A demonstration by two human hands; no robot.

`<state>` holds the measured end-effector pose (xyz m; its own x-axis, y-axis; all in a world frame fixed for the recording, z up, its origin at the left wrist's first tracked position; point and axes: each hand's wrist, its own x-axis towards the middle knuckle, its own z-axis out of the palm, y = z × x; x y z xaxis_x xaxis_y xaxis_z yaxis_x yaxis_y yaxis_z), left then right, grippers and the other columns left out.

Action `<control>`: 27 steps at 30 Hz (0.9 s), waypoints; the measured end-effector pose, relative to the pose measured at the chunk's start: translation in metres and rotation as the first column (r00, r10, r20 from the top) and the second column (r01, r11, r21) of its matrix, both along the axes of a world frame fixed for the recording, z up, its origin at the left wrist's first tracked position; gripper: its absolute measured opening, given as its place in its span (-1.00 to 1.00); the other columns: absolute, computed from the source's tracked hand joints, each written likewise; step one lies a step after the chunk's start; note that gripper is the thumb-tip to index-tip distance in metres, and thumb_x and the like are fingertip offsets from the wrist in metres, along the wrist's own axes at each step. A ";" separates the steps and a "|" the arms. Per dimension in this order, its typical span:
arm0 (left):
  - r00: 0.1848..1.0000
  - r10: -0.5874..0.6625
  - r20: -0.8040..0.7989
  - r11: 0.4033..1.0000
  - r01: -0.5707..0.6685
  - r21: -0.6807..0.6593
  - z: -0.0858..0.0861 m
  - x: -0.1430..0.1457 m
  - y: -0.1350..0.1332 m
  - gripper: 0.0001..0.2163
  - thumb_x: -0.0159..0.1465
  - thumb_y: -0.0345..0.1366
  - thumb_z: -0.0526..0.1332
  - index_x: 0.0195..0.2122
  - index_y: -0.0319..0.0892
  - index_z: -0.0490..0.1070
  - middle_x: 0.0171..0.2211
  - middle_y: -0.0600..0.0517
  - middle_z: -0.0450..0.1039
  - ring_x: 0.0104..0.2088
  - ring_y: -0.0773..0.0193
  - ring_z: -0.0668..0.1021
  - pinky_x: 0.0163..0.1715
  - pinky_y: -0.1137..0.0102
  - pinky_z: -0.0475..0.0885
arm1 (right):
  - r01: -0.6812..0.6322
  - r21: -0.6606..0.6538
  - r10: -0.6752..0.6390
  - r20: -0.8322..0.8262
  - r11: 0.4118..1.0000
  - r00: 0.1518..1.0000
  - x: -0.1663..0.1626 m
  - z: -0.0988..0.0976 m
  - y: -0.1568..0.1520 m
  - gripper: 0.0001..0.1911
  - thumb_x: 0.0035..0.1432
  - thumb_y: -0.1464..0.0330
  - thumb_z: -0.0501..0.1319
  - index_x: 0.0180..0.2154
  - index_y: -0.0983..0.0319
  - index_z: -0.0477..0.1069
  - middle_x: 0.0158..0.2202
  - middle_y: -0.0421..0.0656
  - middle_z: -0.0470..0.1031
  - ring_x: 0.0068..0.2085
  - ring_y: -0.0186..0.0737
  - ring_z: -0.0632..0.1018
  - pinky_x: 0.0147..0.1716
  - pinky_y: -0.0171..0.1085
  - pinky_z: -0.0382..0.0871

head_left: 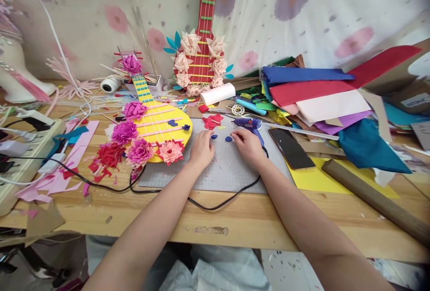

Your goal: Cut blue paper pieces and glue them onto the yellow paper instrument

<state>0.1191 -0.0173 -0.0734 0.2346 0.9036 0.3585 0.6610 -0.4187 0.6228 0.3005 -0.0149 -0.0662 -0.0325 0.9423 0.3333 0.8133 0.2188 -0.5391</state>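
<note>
My left hand (202, 150) is low over the grey cutting mat (215, 172), fingers closed together. A small dark blue paper petal (214, 136) shows at its fingertips. Facing it, my right hand (249, 145) has curled fingers with thumb and forefinger pinched; whether anything is in the pinch is hidden. Another blue petal (228, 139) is just beside those fingertips. Behind the right hand lies a purple-blue glue gun (247, 123). To the left, a yellow paper guitar (161, 123) carries pink and magenta paper flowers and two blue pieces. Red paper petals (212, 121) are piled behind my hands.
A red guitar (201, 58) with pale flowers stands at the back. At right lie a phone (291, 147), stacked coloured paper (319, 89) and a brown roll (369, 197). A black cable (215, 207) crosses the front; a power strip (30, 161) is at left.
</note>
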 end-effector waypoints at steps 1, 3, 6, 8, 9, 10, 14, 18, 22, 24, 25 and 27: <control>0.999 -0.023 -0.024 1.000 0.023 0.016 0.000 -0.002 0.000 -0.60 0.08 -0.56 0.08 -0.04 -0.20 0.28 -0.01 -0.15 0.37 0.04 0.09 0.38 0.07 0.14 0.29 | 0.020 0.013 -0.020 0.022 1.000 1.000 0.001 0.000 0.000 -0.77 0.16 0.31 0.05 -0.34 0.21 0.46 -0.31 -0.08 0.51 -0.24 -0.15 0.49 -0.24 -0.20 0.32; 0.995 -0.074 -0.074 0.997 0.075 0.016 0.001 -0.004 -0.001 -0.56 0.10 -0.54 0.08 0.03 -0.20 0.26 0.01 -0.14 0.37 0.07 0.08 0.36 0.11 0.14 0.26 | 0.040 0.028 -0.042 0.071 0.999 0.997 0.004 0.000 -0.001 -0.78 0.16 0.32 0.06 -0.33 0.21 0.47 -0.30 -0.07 0.51 -0.25 -0.14 0.49 -0.25 -0.20 0.33; 0.985 -0.119 -0.121 0.993 0.117 -0.020 0.000 -0.005 -0.002 -0.54 0.13 -0.51 0.07 0.09 -0.24 0.22 0.00 -0.16 0.39 0.06 0.07 0.36 0.10 0.14 0.27 | 0.023 0.011 -0.024 0.114 1.000 0.993 0.005 -0.002 -0.002 -0.79 0.13 0.37 0.08 -0.25 0.21 0.46 -0.24 -0.06 0.50 -0.24 -0.14 0.50 -0.26 -0.19 0.34; 0.986 -0.119 -0.120 0.993 0.118 -0.020 -0.002 -0.005 -0.002 -0.54 0.13 -0.50 0.08 0.10 -0.24 0.21 0.00 -0.17 0.39 0.05 0.08 0.37 0.08 0.13 0.28 | -0.006 0.003 0.006 0.114 1.000 0.993 0.005 -0.004 -0.002 -0.77 0.12 0.40 0.08 -0.20 0.21 0.45 -0.20 -0.06 0.48 -0.23 -0.14 0.50 -0.24 -0.18 0.36; 0.987 -0.116 -0.113 0.993 0.115 -0.014 -0.003 -0.005 -0.002 -0.53 0.13 -0.49 0.08 0.11 -0.22 0.21 0.00 -0.16 0.39 0.05 0.08 0.38 0.08 0.12 0.28 | -0.022 0.002 0.022 0.114 1.000 0.993 0.004 -0.005 -0.001 -0.75 0.11 0.41 0.08 -0.18 0.21 0.44 -0.18 -0.06 0.48 -0.22 -0.14 0.50 -0.23 -0.17 0.37; 0.988 -0.114 -0.106 0.993 0.114 -0.009 -0.003 -0.005 -0.002 -0.53 0.13 -0.49 0.09 0.11 -0.21 0.21 -0.01 -0.15 0.39 0.04 0.09 0.38 0.07 0.12 0.29 | -0.036 0.002 0.036 0.116 0.999 0.993 0.003 -0.005 -0.001 -0.74 0.12 0.41 0.07 -0.16 0.21 0.44 -0.17 -0.06 0.47 -0.20 -0.13 0.50 -0.22 -0.17 0.37; 0.989 -0.111 -0.099 0.994 0.112 -0.001 -0.004 -0.005 -0.002 -0.54 0.12 -0.49 0.09 0.10 -0.21 0.22 -0.02 -0.14 0.40 0.03 0.10 0.38 0.07 0.14 0.29 | -0.054 -0.024 0.057 0.153 0.998 0.987 0.000 -0.007 0.001 -0.73 0.13 0.39 0.08 -0.13 0.22 0.43 -0.13 -0.03 0.46 -0.11 -0.08 0.48 -0.14 -0.12 0.37; 0.991 -0.095 -0.089 0.995 0.096 0.008 -0.004 -0.005 -0.003 -0.54 0.11 -0.50 0.10 0.08 -0.24 0.23 -0.05 -0.16 0.40 0.02 0.09 0.39 0.06 0.15 0.30 | -0.070 -0.044 0.076 0.177 0.997 0.981 -0.006 -0.005 0.000 -0.71 0.15 0.41 0.08 -0.09 0.21 0.41 -0.07 -0.03 0.46 -0.07 -0.06 0.47 -0.13 -0.11 0.38; 0.995 -0.079 -0.065 0.996 0.081 0.030 -0.004 -0.006 -0.002 -0.53 0.09 -0.51 0.12 0.07 -0.19 0.23 -0.08 -0.15 0.41 0.00 0.07 0.40 0.04 0.10 0.31 | -0.058 -0.068 0.071 0.200 0.996 0.977 -0.012 -0.004 -0.002 -0.70 0.14 0.41 0.08 -0.07 0.21 0.40 -0.05 -0.03 0.46 -0.08 -0.05 0.48 -0.17 -0.09 0.39; 0.996 -0.072 -0.052 0.997 0.074 0.038 -0.004 -0.007 -0.002 -0.53 0.09 -0.51 0.12 0.06 -0.17 0.23 -0.06 -0.14 0.40 0.01 0.07 0.40 0.04 0.09 0.31 | -0.052 -0.056 0.061 0.183 0.997 0.981 -0.013 -0.004 -0.003 -0.70 0.14 0.40 0.08 -0.07 0.21 0.40 -0.05 -0.03 0.46 -0.07 -0.05 0.48 -0.16 -0.09 0.39; 0.996 -0.072 -0.047 0.996 0.074 0.042 -0.003 -0.007 -0.003 -0.53 0.09 -0.51 0.12 0.06 -0.17 0.23 -0.04 -0.14 0.39 0.01 0.07 0.40 0.04 0.10 0.31 | -0.052 -0.045 0.059 0.167 0.998 0.984 -0.014 -0.005 -0.003 -0.69 0.15 0.39 0.08 -0.06 0.21 0.39 -0.05 -0.04 0.46 -0.07 -0.05 0.48 -0.15 -0.09 0.39; 0.996 -0.076 -0.037 0.995 0.078 0.060 -0.002 -0.006 -0.004 -0.55 0.11 -0.50 0.11 0.06 -0.15 0.23 -0.02 -0.13 0.38 0.02 0.09 0.40 0.04 0.12 0.31 | -0.055 -0.021 0.057 0.132 0.998 0.990 -0.014 -0.006 -0.003 -0.68 0.15 0.39 0.07 -0.05 0.20 0.39 -0.04 -0.04 0.46 -0.05 -0.06 0.47 -0.12 -0.09 0.38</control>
